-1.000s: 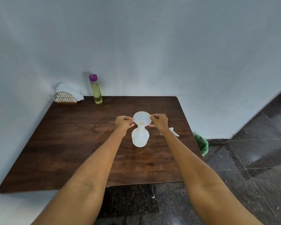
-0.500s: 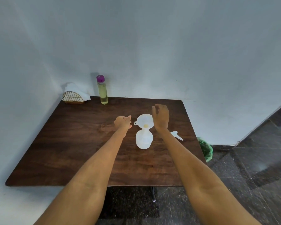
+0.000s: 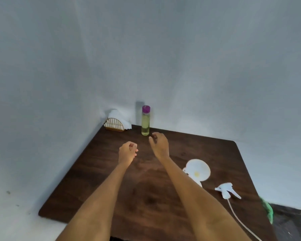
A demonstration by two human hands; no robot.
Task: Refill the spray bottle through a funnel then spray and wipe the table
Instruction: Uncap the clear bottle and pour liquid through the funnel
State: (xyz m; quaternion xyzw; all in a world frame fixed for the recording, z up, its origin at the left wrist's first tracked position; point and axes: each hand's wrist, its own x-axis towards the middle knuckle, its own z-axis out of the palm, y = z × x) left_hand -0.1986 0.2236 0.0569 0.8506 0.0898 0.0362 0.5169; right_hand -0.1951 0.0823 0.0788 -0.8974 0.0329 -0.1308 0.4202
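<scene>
Both hands have been drawn away from the funnel point(image 3: 197, 171) since the earlier frame, and the right hand point(image 3: 159, 144) is now raised near the tall bottle of yellow liquid point(image 3: 145, 121) at the back of the bench point(image 3: 97, 185); its grip is spread, fingers curved and holding nothing. The left hand point(image 3: 128, 152) is held over the bench with its grip loosely curled, nothing being pinched; the funnel is seated in the spray bottle, largely hidden behind the right forearm; the detached spray head point(image 3: 226, 190) is lain just beside it, its tube trailing toward the near edge.
</scene>
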